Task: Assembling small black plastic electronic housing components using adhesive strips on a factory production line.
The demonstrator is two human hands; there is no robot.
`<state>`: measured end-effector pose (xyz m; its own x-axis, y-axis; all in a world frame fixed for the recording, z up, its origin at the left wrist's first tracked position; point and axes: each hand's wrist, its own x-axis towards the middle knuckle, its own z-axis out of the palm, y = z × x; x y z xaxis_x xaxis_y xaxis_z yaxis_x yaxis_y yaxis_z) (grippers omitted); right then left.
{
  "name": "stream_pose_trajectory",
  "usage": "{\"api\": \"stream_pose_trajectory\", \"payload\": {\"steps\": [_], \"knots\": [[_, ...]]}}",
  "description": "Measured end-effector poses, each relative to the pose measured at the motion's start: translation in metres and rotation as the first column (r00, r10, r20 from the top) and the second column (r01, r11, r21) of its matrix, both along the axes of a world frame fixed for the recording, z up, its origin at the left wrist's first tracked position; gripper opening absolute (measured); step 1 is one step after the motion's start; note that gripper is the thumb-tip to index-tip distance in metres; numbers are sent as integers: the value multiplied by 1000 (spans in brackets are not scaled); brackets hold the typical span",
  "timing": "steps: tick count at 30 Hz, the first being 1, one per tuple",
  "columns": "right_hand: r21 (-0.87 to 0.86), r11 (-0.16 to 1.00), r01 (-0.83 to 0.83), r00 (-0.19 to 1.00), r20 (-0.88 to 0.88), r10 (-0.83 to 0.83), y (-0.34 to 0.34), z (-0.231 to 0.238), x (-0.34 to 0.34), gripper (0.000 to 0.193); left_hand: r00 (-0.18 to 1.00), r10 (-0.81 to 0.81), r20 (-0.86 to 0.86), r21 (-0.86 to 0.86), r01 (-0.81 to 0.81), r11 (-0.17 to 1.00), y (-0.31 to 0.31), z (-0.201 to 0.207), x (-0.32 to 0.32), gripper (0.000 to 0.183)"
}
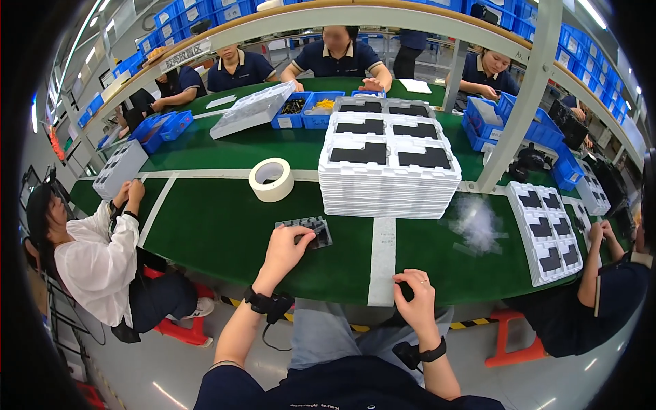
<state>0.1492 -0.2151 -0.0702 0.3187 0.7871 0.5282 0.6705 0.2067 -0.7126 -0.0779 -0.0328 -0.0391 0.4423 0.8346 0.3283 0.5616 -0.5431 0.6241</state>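
Note:
My left hand (288,247) is over a small rectangular piece (321,229), dark and partly see-through, lying on the green table. Its thumb and fingers are closed at the near left part of that piece and hide some of it. Nearer the table's front edge, beside the pale strip, my right hand (415,301) is raised with thumb and fingertips curled together. Whether anything small is between them I cannot make out. Beyond my hands stands a tall stack of white trays (389,195) with black flat parts (359,153) in the top one's compartments.
A roll of cream tape (271,180) lies left of the stack. Clear film pieces (476,225) are heaped to its right, near another white tray (544,234). A white metal post (523,102) rises behind. Blue bins (324,119) stand farther back. Co-workers sit around the table.

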Motion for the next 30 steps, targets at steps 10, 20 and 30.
{"api": "stream_pose_trajectory", "payload": {"steps": [10,20,30], "knots": [[25,999,34,999,1,-34,-1,-1,-2,15,985,130,112,191,-150,970,8,27,8,10],[1,999,41,999,33,-41,-4,-3,-1,15,972,148,-182,135,-124,983,22,3,0,9],[-4,999,43,999,18,-43,-3,-2,0,15,982,186,-26,91,-183,979,31,12,-9,33]]}}
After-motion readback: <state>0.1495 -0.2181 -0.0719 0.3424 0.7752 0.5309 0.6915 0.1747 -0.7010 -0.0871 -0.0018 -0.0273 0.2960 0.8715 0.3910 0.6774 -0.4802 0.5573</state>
